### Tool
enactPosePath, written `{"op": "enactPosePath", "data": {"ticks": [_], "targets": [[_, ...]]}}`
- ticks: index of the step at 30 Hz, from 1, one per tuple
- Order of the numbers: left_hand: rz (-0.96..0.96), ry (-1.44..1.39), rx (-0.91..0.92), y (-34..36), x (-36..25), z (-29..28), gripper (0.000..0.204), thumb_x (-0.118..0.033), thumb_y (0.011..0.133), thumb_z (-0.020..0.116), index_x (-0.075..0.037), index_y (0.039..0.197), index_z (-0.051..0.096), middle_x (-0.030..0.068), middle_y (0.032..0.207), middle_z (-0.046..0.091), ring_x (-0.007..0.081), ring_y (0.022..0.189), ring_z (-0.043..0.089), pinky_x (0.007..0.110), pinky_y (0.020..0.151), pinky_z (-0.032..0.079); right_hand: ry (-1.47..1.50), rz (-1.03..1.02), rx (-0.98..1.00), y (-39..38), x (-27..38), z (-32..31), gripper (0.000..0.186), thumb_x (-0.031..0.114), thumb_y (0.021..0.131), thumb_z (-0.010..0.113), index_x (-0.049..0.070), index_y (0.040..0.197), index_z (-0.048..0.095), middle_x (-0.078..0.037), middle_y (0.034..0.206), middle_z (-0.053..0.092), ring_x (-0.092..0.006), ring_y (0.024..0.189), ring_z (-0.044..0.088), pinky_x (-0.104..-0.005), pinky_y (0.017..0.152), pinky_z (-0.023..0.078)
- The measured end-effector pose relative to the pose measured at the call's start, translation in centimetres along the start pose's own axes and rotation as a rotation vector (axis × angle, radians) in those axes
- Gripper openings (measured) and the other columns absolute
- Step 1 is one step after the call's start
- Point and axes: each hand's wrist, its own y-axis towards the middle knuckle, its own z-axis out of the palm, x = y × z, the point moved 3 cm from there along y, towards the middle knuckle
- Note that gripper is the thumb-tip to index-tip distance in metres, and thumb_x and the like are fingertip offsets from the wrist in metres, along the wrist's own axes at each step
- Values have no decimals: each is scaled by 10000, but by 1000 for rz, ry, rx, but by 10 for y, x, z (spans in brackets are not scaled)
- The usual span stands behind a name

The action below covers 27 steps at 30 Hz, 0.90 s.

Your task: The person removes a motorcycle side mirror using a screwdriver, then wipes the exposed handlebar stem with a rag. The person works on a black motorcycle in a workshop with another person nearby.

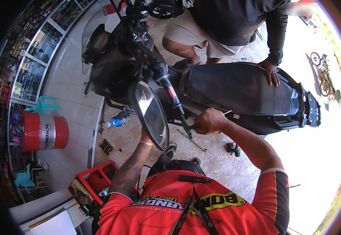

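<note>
A dark motorcycle (pixel 117 74) stands across in front of me, its long black seat (pixel 229 88) to the right. My right hand (pixel 210 121) is closed in a fist below the seat's near edge, beside the handlebar grip (pixel 168 88). A dark green-handled tool (pixel 187 125) shows at its thumb side; its kind is unclear. A thin metal rod end (pixel 228 112) shows behind the fist. My left hand (pixel 145 137), with a bracelet at the wrist, reaches up behind the mirror (pixel 151 115), which hides its fingers.
Across the motorcycle a person rests a hand (pixel 271 72) on the seat. A long metal tool (pixel 192 141) and a bottle (pixel 116 120) lie on the tiled floor. A red toolbox (pixel 96 176) is at my left, a red drum (pixel 33 131) farther left.
</note>
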Motion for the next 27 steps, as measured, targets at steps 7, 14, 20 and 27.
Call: {"op": "enactPosePath", "data": {"ticks": [7, 14, 20, 27], "targets": [[7, 283, -247, 5, -1, 12, 359, -233, 1019, 596, -48, 1321, 537, 49, 1222, 634, 171, 1105, 631, 332, 943, 535, -151, 32, 15, -14, 33, -12, 241, 390, 895, 615, 184, 995, 691, -96, 790, 706, -323, 778, 712, -489, 669, 566], [-7, 434, -477, 6, -7, 2, 346, -416, 943, 706, -134, 1097, 578, 8, 953, 653, 132, 876, 647, 322, 732, 533, 242, 194, -348, -70, 13, 93, 226, 334, 929, 631, 115, 959, 681, -163, 771, 669, -394, 796, 672, -500, 692, 514], [-52, 495, -452, -9, -24, 8, 323, -365, 950, 708, -120, 1085, 545, 25, 964, 658, 134, 835, 663, 294, 695, 543, 643, 975, -542, -188, -4, 411, 334, 327, 947, 616, 0, 985, 669, -195, 764, 681, -410, 726, 660, -501, 636, 474], [-32, 554, -528, -56, -28, 13, 323, -297, 959, 705, -122, 1156, 520, 26, 941, 650, 129, 817, 666, 286, 702, 543, 810, 736, 574, -316, 42, 569, 269, 286, 911, 623, 98, 1096, 681, -171, 918, 692, -313, 805, 691, -455, 669, 532]]}}
